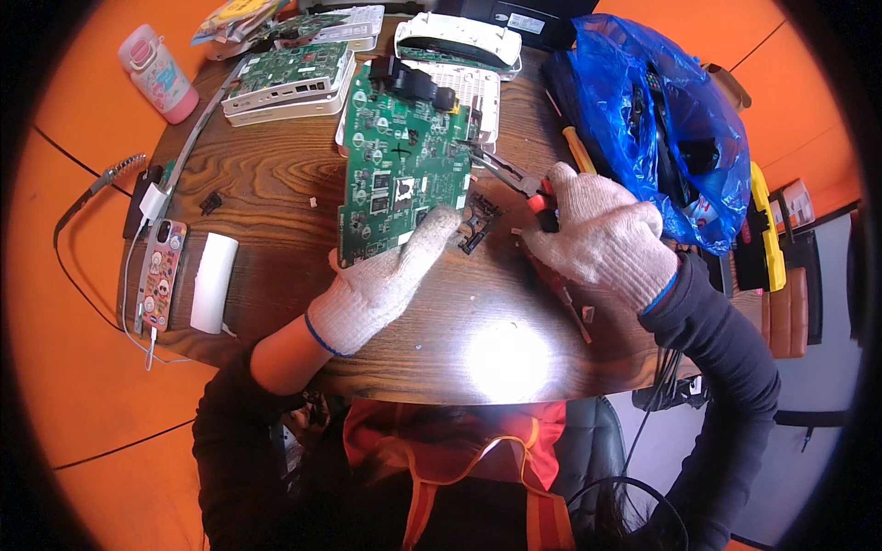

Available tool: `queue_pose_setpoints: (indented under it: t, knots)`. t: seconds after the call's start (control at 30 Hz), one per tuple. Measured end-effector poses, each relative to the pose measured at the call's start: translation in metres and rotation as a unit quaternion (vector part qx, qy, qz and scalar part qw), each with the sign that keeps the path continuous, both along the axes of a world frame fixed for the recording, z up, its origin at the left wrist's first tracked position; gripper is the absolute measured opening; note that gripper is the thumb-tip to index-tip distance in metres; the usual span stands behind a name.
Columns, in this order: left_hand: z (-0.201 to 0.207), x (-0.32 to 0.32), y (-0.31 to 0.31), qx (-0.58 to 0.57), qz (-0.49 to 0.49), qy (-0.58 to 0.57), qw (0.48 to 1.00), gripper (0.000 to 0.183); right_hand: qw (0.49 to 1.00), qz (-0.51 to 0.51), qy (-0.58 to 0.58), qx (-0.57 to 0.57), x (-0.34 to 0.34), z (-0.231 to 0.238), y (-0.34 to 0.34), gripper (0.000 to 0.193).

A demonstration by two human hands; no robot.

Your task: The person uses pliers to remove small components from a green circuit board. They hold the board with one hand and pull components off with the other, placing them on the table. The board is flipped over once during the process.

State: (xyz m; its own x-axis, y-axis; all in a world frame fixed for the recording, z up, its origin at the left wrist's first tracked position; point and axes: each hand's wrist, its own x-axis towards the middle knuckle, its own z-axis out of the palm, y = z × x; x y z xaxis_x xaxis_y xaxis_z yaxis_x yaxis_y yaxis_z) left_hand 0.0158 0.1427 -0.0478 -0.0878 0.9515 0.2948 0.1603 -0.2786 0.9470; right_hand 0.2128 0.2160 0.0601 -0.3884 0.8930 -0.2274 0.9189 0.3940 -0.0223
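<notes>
A green circuit board [377, 147] is tilted up over the table, held at its lower edge by my left hand [390, 275] in a whitish knit glove. Black connectors [413, 84] stand out along its far edge. My right hand [606, 230], gloved the same way, is closed around the red handles of a pair of pliers [505, 173]. The jaws of the pliers reach the right edge of the board; their exact grip on it is too small to tell. Small black broken parts [478, 225] lie on the table just right of the board.
Boards in white casings [289, 87] and a white cover [459, 41] stand at the back. A blue plastic bag [634, 119] fills the far right, beside a yellow-handled tool [579, 150]. On the left are a pink bottle [158, 73], a patterned phone [163, 275] and a white roll [214, 283].
</notes>
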Motion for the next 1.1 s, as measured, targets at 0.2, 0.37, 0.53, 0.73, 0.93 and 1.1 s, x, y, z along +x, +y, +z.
queue_pose_setpoints:
  t: [0.2,0.37,0.53,0.73,0.93,1.1]
  knots:
    - [0.005,-0.005,0.001,-0.014,-0.006,-0.153,0.988,0.029,0.992,-0.021,0.121,-0.021,0.002,0.001,0.015,0.041]
    - [0.001,-0.003,0.004,-0.038,-0.013,-0.131,0.991,0.028,0.968,0.106,0.178,0.142,0.016,-0.001,0.015,0.034]
    - [-0.004,-0.003,0.004,-0.097,-0.078,-0.231,0.965,0.027,0.972,0.096,0.155,0.151,0.018,0.005,0.013,0.033]
    - [-0.002,-0.007,-0.005,-0.107,-0.046,-0.157,0.981,0.042,0.986,0.057,0.151,0.042,0.011,0.007,0.003,0.039]
    - [-0.002,-0.004,-0.004,-0.027,-0.035,-0.006,0.999,0.041,0.983,0.091,0.055,0.15,0.012,0.001,-0.001,0.042]
    - [-0.008,-0.01,-0.009,0.082,-0.002,0.165,0.983,0.041,0.978,0.076,0.02,0.193,0.006,-0.008,-0.007,0.042]
